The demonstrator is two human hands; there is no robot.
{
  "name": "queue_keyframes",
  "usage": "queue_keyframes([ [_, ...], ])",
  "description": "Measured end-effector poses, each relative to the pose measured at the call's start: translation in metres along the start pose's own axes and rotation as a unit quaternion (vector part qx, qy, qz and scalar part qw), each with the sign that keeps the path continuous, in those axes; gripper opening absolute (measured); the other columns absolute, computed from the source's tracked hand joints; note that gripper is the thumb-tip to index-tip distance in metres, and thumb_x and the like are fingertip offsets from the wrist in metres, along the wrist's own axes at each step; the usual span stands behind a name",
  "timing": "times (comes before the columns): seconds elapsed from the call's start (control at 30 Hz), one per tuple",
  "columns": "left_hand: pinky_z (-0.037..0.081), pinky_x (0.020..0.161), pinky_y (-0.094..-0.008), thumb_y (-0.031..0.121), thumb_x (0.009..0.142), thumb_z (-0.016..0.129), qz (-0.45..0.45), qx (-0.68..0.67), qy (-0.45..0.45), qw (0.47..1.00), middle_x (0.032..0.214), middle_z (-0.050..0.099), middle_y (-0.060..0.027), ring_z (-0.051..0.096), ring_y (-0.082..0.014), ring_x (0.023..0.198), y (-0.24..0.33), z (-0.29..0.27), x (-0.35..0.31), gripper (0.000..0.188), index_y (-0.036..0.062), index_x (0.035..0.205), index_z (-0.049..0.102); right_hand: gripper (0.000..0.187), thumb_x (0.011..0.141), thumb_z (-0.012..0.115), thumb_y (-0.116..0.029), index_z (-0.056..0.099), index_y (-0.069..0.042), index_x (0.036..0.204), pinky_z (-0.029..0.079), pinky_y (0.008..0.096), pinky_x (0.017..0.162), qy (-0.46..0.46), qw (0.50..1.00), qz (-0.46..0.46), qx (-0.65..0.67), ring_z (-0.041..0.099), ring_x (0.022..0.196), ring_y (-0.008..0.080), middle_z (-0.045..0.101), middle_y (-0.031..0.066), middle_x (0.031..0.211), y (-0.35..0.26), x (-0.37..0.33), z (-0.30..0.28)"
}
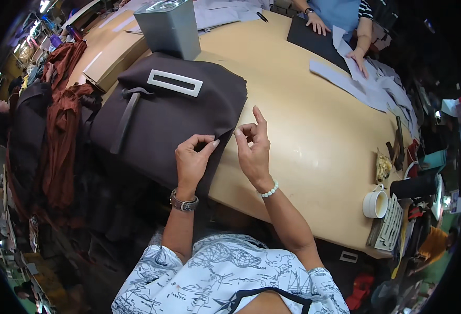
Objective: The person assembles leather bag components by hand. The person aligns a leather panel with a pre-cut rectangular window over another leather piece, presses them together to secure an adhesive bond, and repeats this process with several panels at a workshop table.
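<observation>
A stack of dark brown fabric (162,120) lies on the table in front of me, its edges layered along the right side. At its right edge my left hand (193,159) is closed, thumb and index finger pinching the fabric. Just to the right, my right hand (255,149) also pinches at the edge, thumb against index finger, another finger pointing up. A small fold of cloth runs between the two pinches. On the stack rest a silver rectangular frame (175,82) with a long slot and a dark hammer-shaped tool (125,120).
A grey metal block (170,31) stands behind the stack, beside a cardboard box (118,60). Reddish-brown cloth (65,146) hangs at the left. Across the table (288,152), another person's hands (357,60) rest on dark and white sheets. A white cup (375,203) stands near the right edge.
</observation>
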State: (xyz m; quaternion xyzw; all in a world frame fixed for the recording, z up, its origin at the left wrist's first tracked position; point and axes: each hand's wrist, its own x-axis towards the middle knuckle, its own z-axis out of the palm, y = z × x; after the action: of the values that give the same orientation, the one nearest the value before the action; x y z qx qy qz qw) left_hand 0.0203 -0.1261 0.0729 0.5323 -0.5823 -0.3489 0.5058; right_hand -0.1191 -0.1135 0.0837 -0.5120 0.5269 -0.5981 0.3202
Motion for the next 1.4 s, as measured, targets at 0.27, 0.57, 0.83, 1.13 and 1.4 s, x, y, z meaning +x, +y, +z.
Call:
queue_keyframes([
  [0.27, 0.046, 0.064, -0.0182, 0.0, 0.074, 0.07, -0.08, -0.165, 0.013, 0.983, 0.077, 0.065, -0.0058, 0.058, -0.006, 0.069, 0.003, 0.003, 0.001, 0.012, -0.0034, 0.084, 0.063, 0.058, 0.086, 0.051, -0.002, 0.024, 0.002, 0.137, 0.042, 0.0247, 0.072, -0.006, 1.0, 0.006, 0.029, 0.051, 0.074, 0.0096, 0.056, 0.0041, 0.078, -0.004, -0.007, 0.003],
  [0.57, 0.047, 0.066, -0.025, 0.005, 0.076, 0.069, 0.044, -0.031, 0.031, 0.998, 0.083, 0.066, -0.0073, 0.061, -0.0129, 0.072, 0.005, 0.001, -0.003, 0.008, -0.0011, 0.081, 0.067, 0.076, 0.085, 0.058, -0.011, 0.008, 0.003, 0.14, 0.043, 0.0253, 0.056, -0.001, 1.0, -0.014, 0.022, 0.053, 0.059, 0.0139, 0.059, 0.0095, 0.072, -0.005, 0.004, 0.016],
  [0.83, 0.039, 0.091, -0.0423, 0.027, 0.081, 0.063, 0.224, 0.451, 0.118, 0.856, 0.118, 0.052, -0.0187, 0.049, -0.0338, 0.108, -0.016, -0.088, 0.079, 0.042, 0.0039, 0.114, 0.055, 0.078, 0.082, 0.055, -0.004, 0.004, 0.0, 0.141, 0.039, 0.0248, 0.052, 0.054, 0.996, 0.017, -0.073, 0.042, 0.053, 0.0119, 0.047, 0.0048, 0.061, 0.005, 0.049, 0.025],
  [1.13, 0.043, 0.086, -0.0348, 0.002, 0.088, 0.04, 0.072, 0.472, 0.135, 0.868, 0.105, 0.063, -0.0139, 0.058, -0.025, 0.093, -0.023, -0.103, 0.091, 0.032, 0.0039, 0.112, 0.061, 0.071, 0.087, 0.045, 0.004, 0.001, -0.004, 0.142, 0.044, 0.0224, 0.081, 0.177, 0.976, -0.053, 0.112, 0.055, 0.094, 0.0144, 0.057, 0.0144, 0.105, 0.015, 0.023, 0.004],
  [1.4, 0.036, 0.095, -0.0456, 0.023, 0.091, 0.049, 0.318, 0.462, 0.014, 0.828, 0.122, 0.049, -0.0183, 0.043, -0.0348, 0.116, 0.013, -0.023, 0.08, 0.043, 0.0103, 0.131, 0.042, 0.077, 0.083, 0.042, 0.009, 0.001, -0.012, 0.145, 0.036, 0.0154, 0.046, 0.118, 0.973, 0.164, 0.112, 0.038, 0.053, 0.002, 0.046, -0.0002, 0.078, 0.004, -0.072, -0.16],
])
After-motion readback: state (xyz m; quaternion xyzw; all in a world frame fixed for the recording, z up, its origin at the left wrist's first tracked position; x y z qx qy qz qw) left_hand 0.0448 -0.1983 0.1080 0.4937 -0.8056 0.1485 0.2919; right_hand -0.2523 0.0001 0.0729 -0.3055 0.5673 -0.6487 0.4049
